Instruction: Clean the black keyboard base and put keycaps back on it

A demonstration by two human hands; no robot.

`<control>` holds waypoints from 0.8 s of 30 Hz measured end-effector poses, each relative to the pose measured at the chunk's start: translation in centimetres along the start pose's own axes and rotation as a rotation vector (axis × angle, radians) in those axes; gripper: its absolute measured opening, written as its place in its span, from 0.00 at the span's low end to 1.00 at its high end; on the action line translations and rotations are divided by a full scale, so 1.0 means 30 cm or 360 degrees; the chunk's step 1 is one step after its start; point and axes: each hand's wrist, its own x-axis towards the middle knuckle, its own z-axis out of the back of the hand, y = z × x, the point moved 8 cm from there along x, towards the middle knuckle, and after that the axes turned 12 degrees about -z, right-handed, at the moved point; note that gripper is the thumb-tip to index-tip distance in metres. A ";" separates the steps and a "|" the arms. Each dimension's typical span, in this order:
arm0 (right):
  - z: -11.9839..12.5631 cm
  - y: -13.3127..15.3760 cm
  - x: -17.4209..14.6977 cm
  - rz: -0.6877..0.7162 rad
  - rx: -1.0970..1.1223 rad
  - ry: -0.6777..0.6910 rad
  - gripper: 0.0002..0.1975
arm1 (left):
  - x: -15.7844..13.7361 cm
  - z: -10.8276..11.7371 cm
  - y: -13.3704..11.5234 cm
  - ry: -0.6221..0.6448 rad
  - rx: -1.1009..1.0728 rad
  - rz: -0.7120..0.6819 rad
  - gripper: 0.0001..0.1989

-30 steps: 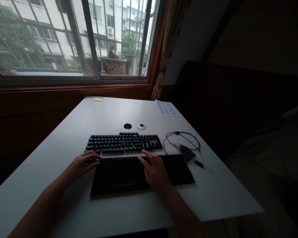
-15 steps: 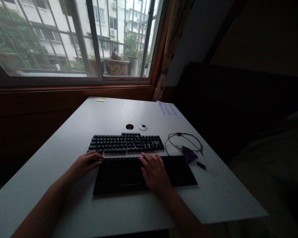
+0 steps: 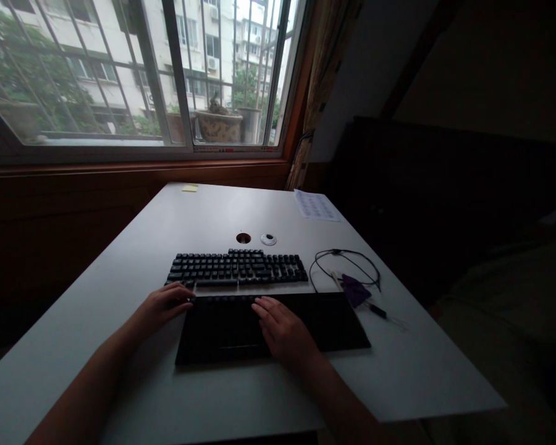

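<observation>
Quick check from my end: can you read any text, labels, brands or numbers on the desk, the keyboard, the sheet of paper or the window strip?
No text can be read anywhere.
printed sheet: rows of print, too small and blurred.
keyboard: key legends too dark to make out.
yellow sticky note: no writing visible.
window sill strip: red and white marks, unreadable.
black pad under the right hand: no mark visible.

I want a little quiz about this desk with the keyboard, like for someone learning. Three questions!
1. True or false: the right hand lies on the black pad.
2. What lies right of the keyboard: A cable, B cup, C book?
3. Fill in: the left hand touches the keyboard's near-left ____.

Key: 1 true; 2 A; 3 corner.
</observation>
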 end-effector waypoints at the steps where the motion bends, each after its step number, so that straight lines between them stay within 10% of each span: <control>1: -0.002 0.002 0.000 0.0002 0.0002 -0.0006 0.21 | -0.001 -0.001 0.000 0.0000 -0.0006 0.0003 0.10; 24: 0.035 0.008 0.018 -0.0137 0.0029 -0.0167 0.20 | -0.004 -0.005 0.004 0.0010 -0.0034 0.0045 0.10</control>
